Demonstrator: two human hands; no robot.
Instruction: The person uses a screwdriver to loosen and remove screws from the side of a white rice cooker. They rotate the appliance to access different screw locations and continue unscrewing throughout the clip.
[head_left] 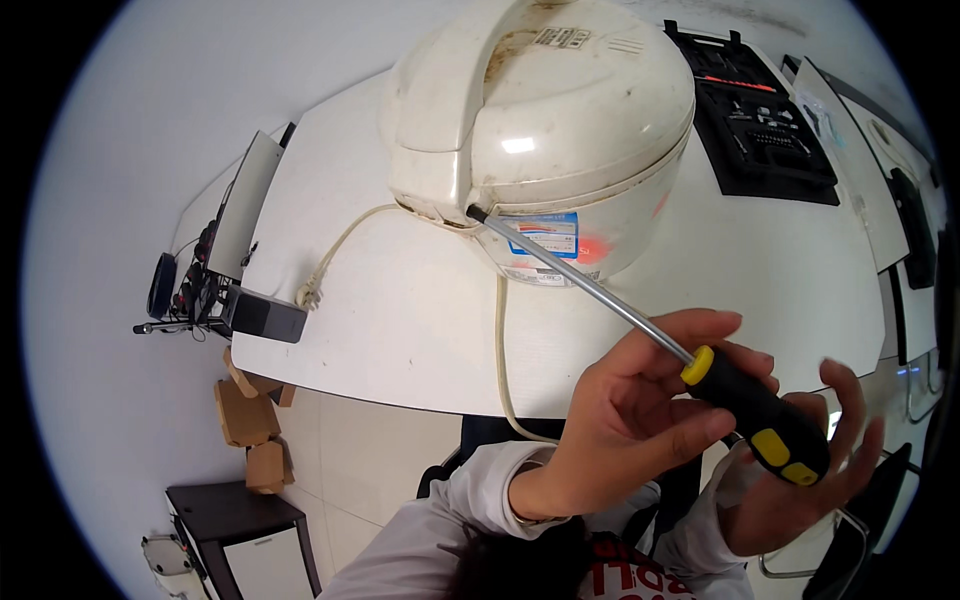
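Note:
A cream rice cooker (pixel 590 120), stained and lying with its lid down on its body, stands at the back of the white table. My left hand (pixel 640 400) is closed around the front of a long screwdriver (pixel 600 293), thumb and fingers at the yellow collar of its black and yellow handle. The screwdriver's dark tip meets the cooker at the lower end of its handle piece, by the lid seam; how it sits in there is hidden. My right hand (pixel 790 500) is behind the butt of the handle, fingers spread; whether its palm touches the handle I cannot tell.
An open black tool case (pixel 765 130) lies at the table's right. The cooker's pale cord ends in a plug (pixel 308 296) at the left, beside a dark box (pixel 265 313). Cardboard boxes (pixel 247 412) and a dark cabinet (pixel 235 505) stand on the floor.

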